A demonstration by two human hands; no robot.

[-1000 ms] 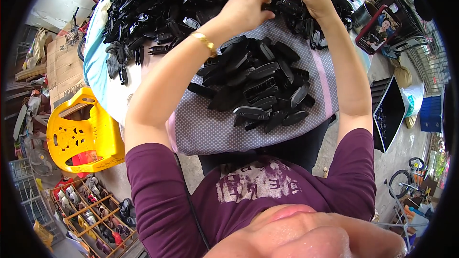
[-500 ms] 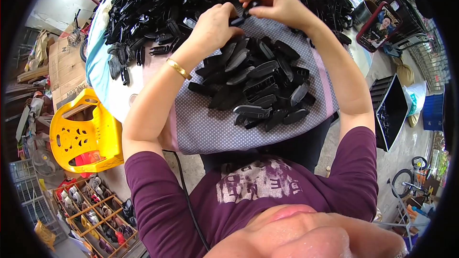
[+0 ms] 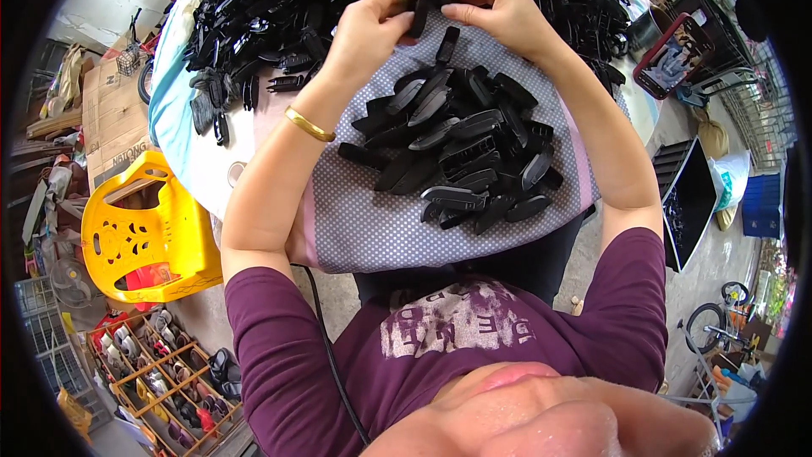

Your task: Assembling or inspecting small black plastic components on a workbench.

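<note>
My left hand, wearing a gold bangle, is closed around a black plastic piece, held upright between thumb and fingers. To its right, my right hand pinches with thumb and forefinger. Something dark at those fingertips blends into the pile behind, so I cannot make out its shape. Both hands are over the far part of a dotted grey cloth. A single black piece lies just below them on the cloth. Nearer me is a small heap of long, rounded black plastic pieces.
A large pile of black plastic parts covers the table's far side. Left of the table stands a yellow plastic chair. On the right are a phone showing a picture and a black bin. A shoe rack sits lower left.
My hands, earlier close together over a dark piece, have drawn apart. One black piece now lies on the cloth below them. My left hand holds a piece upright.
</note>
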